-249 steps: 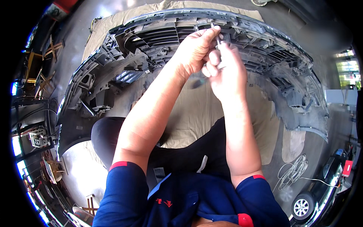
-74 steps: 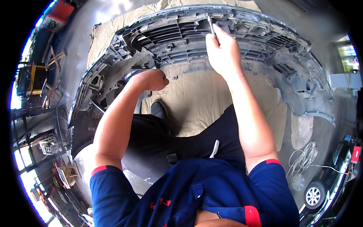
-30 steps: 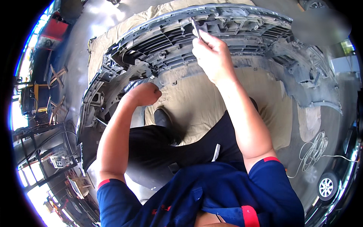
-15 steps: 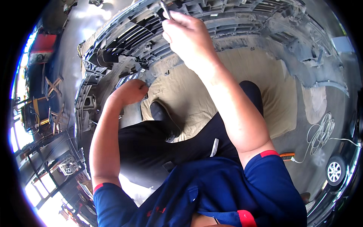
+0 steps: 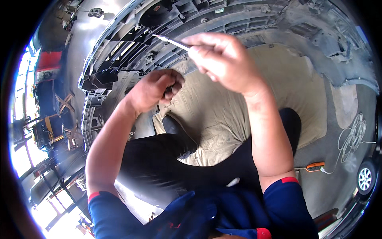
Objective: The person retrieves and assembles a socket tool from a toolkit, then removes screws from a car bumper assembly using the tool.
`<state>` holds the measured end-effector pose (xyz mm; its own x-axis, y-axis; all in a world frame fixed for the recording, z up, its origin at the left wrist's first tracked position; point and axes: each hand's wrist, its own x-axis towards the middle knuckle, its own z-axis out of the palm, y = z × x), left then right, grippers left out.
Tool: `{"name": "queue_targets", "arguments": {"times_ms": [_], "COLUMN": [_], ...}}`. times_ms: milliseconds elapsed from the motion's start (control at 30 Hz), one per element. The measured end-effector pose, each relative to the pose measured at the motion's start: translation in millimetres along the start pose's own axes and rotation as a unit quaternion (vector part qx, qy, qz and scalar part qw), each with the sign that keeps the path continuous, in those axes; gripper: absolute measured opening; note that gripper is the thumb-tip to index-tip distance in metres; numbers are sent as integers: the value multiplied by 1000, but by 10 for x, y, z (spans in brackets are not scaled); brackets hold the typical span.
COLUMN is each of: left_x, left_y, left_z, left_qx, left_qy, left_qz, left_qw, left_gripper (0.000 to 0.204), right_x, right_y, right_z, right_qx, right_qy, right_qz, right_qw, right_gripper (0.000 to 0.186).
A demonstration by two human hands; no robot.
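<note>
My right hand (image 5: 225, 59) is closed around a slim silver rod-like tool (image 5: 174, 42). Its narrow tip points left, over the ribbed inner side of a car bumper (image 5: 238, 26); whether it touches the plastic I cannot tell. Lower and to the left, my left hand (image 5: 159, 89) is closed with its fingers curled in. A dark patch shows between those fingers, but what it is stays unclear. The black grille slats (image 5: 131, 49) lie beyond both hands.
A tan cloth (image 5: 215, 107) covers the floor inside the bumper's curve, my shoe (image 5: 179, 133) at its edge. To the right lie a coiled white cable (image 5: 352, 137) and an orange power strip (image 5: 315, 167), near a car wheel (image 5: 365, 179). Wooden trestles (image 5: 65, 102) stand at the left.
My right hand has come back toward me and to the right, the tool now slanting left. My left hand has risen and shifted right, nearer to it. The whole view has shifted slightly.
</note>
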<state>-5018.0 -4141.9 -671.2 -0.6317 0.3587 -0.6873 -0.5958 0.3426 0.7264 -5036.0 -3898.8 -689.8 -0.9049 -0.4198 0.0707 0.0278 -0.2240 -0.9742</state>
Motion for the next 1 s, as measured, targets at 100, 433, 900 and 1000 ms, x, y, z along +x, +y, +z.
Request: {"name": "queue_targets", "arguments": {"times_ms": [100,433,900,1000], "left_x": [642,2059,1937,1912], "left_y": [168,327,389,308], "left_z": [12,416,487,424], "left_qx": [-42,-317,-247,-258], "left_qy": [-1,-161,-38,-58], "left_qz": [50,240,310,307], "left_qw": [998,903,918,914], "left_gripper": [31,14,37,37], "right_x": [99,-127,-105,-125], "right_y": [178,1148,1274,1347], "right_z": [-381,-1109,-1045,-945], "right_qx": [69,255,162,211], "right_qy": [35,161,192,203], "right_qz": [22,-139,-115,-116], "right_qw": [997,943,961,949], "right_gripper": [29,20,25,18]}}
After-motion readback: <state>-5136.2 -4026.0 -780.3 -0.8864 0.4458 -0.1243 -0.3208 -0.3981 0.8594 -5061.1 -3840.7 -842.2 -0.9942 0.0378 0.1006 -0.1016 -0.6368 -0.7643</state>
